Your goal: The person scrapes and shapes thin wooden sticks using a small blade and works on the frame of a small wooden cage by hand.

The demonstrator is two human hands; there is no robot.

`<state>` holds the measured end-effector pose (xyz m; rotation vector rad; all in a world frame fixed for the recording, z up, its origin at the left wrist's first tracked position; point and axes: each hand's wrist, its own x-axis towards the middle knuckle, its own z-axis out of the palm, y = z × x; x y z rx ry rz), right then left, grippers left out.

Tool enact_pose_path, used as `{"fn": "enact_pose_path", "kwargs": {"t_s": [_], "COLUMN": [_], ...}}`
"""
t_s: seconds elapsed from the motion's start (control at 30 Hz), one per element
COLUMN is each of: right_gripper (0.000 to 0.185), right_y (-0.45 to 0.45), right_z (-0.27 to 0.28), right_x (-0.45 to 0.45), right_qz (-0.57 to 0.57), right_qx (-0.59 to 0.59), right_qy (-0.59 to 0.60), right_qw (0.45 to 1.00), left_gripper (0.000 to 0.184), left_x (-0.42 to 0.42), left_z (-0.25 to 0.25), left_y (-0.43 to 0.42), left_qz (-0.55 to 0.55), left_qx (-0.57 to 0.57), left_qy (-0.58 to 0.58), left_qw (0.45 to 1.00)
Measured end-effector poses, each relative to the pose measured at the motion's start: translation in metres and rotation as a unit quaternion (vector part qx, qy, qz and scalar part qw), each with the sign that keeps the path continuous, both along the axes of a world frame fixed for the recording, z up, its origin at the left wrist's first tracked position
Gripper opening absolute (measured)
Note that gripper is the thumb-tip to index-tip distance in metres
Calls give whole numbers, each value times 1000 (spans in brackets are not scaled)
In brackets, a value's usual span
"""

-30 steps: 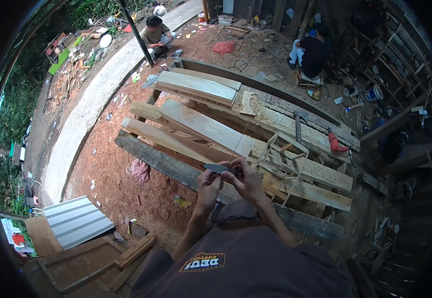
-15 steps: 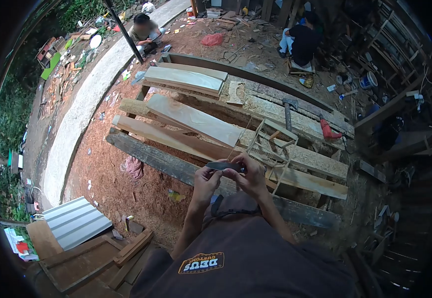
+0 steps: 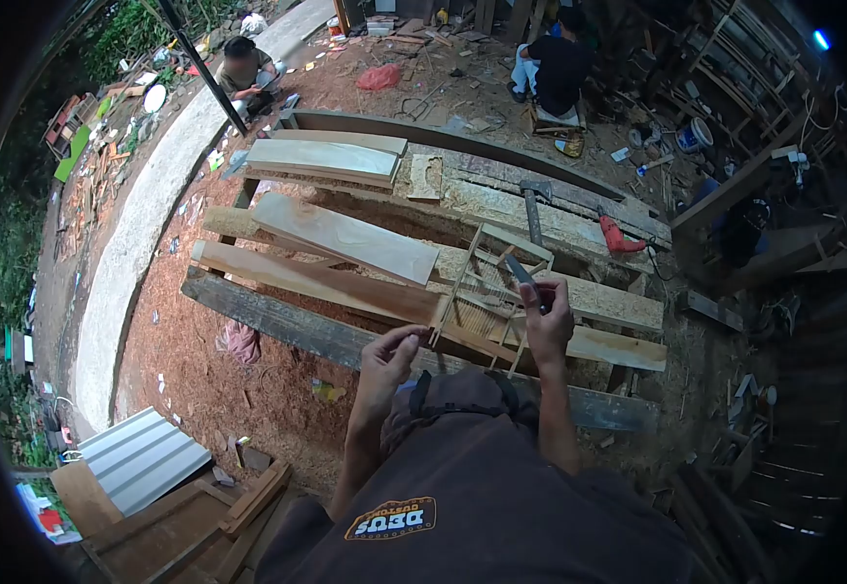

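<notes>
My right hand (image 3: 548, 321) is closed around a small knife (image 3: 518, 270), whose dark grey blade points up and to the left. The knife's handle is mostly hidden in my fingers. Lower and to the left, my left hand (image 3: 389, 360) has its thumb and fingertips pinched together; whether something tiny is between them I cannot make out. Between and beyond both hands, a light wooden frame with thin slats (image 3: 482, 302) rests tilted on the planks. A brown board (image 3: 316, 282) lies just past my left hand.
Pale planks (image 3: 345, 234) lie across the workbench (image 3: 277, 316). A hammer (image 3: 532, 209) and a red power drill (image 3: 620, 236) rest at its right. Two people sit beyond it, one at the left (image 3: 245, 78), one at the right (image 3: 555, 73). Wood shavings (image 3: 180, 341) cover the ground.
My hands have moved apart: both were on the knife, and now only the right holds it, raised to the right. My left hand has moved left and down. The view has shifted slightly.
</notes>
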<state>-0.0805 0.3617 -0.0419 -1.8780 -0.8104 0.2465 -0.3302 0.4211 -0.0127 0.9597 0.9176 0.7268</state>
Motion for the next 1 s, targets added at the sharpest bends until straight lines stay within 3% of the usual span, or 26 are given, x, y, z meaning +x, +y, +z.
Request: {"fn": "enact_pose_path", "kwargs": {"t_s": [0.23, 0.37, 0.47, 0.57, 0.77, 0.87, 1.0], "right_gripper": [40, 38, 38, 39, 40, 44, 52], "right_y": [1, 4, 3, 5, 3, 4, 5], "right_z": [-4, 13, 34, 24, 12, 6, 15], "right_x": [-38, -56, -71, -76, -63, -58, -62], "right_qz": [86, 205, 271, 275, 209, 157, 187], "right_qx": [13, 21, 8, 23, 0, 13, 5], "right_qy": [63, 21, 8, -31, -43, -22, 26], "right_qw": [994, 978, 963, 961, 977, 987, 982], "left_gripper": [27, 26, 25, 26, 27, 28, 28], "left_x": [7, 17, 21, 23, 21, 28, 26], "left_z": [1, -8, -8, -11, -12, 0, -3], "left_y": [7, 9, 5, 0, 1, -1, -1], "left_qz": [11, 35, 14, 0, -49, -29, -36], "left_qx": [9, 74, 57, 59, 4, -4, -28], "left_qy": [27, 56, 45, -11, 32, 10, 4], "left_qw": [1000, 995, 997, 998, 998, 1000, 999]}}
